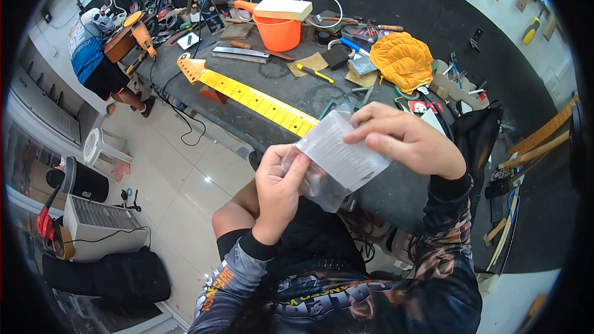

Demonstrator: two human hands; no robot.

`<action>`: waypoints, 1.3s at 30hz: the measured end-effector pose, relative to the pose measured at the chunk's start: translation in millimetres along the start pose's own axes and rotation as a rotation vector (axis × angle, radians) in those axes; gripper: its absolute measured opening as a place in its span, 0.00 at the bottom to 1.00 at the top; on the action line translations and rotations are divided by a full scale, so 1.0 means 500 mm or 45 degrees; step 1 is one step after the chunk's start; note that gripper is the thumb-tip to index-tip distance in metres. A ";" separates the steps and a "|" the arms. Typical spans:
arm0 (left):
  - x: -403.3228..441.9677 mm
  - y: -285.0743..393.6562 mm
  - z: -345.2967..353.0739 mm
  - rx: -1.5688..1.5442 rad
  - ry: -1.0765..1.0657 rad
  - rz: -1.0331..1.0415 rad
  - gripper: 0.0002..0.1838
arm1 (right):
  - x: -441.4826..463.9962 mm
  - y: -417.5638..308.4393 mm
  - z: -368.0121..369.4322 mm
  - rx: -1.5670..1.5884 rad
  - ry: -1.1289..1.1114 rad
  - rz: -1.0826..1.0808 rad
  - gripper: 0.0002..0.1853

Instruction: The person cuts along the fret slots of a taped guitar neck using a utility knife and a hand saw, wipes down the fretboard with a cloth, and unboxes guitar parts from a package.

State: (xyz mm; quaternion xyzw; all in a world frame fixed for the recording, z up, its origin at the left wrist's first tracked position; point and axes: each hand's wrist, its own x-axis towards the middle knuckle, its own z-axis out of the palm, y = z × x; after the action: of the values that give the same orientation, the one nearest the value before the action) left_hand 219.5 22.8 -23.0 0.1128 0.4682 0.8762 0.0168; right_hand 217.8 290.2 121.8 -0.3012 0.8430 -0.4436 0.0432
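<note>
My left hand pinches the edge of a clear plastic packet, its thumb on top. Inside or against the plastic is a white sheet with small printed text, too small to read. My right hand grips the packet's far right side, with bent fingers over the printed face. Just beyond the packet lies a guitar neck with its headstock pointing away to the left. Yellow covers its fretboard between the frets, and part of its near end is hidden behind the packet.
On the dark workbench stand an orange bucket with a pale block on top, a yellow cloth, a yellow cutter knife and a metal bar. Another person is at the far left. A white stool stands on the floor.
</note>
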 end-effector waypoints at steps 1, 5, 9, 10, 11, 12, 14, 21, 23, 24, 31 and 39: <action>0.000 0.002 0.008 -0.022 -0.031 -0.026 0.08 | -0.001 0.000 -0.003 -0.005 0.001 -0.003 0.16; -0.010 0.004 0.048 0.002 -0.118 -0.143 0.07 | -0.030 -0.001 -0.022 -0.026 0.127 0.149 0.14; -0.023 -0.008 0.082 0.057 -0.251 -0.109 0.12 | -0.099 0.007 -0.064 0.082 0.145 0.180 0.14; -0.028 -0.007 0.092 0.014 -0.238 -0.162 0.16 | -0.121 0.017 -0.076 0.111 0.177 0.206 0.16; -0.028 -0.007 0.095 0.008 -0.242 -0.169 0.16 | -0.142 0.025 -0.086 0.140 0.210 0.232 0.17; -0.025 -0.006 0.096 0.063 -0.286 -0.158 0.18 | -0.159 0.028 -0.091 0.180 0.261 0.239 0.16; -0.017 -0.014 0.103 0.144 -0.378 -0.207 0.21 | -0.185 0.027 -0.080 0.178 0.379 0.364 0.15; 0.000 -0.054 0.184 0.662 -0.753 -0.177 0.20 | -0.270 0.127 -0.081 0.247 0.709 0.517 0.07; 0.005 -0.054 0.207 0.773 -0.802 -0.080 0.21 | -0.289 0.157 -0.081 0.267 0.768 0.549 0.06; 0.006 -0.048 0.221 0.873 -0.842 -0.024 0.21 | -0.298 0.171 -0.081 0.295 0.781 0.591 0.07; 0.048 -0.081 0.253 1.080 -0.891 0.062 0.17 | -0.321 0.205 -0.081 0.199 0.827 0.616 0.10; 0.072 -0.124 0.259 1.245 -0.944 0.118 0.18 | -0.344 0.243 -0.095 -0.199 0.993 0.632 0.09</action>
State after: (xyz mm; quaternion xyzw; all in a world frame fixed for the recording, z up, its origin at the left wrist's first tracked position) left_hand 207.6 168.1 1.7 0.4249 0.7734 0.4623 0.0868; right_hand 284.7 469.9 22.8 0.0962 0.8737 -0.4352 -0.1948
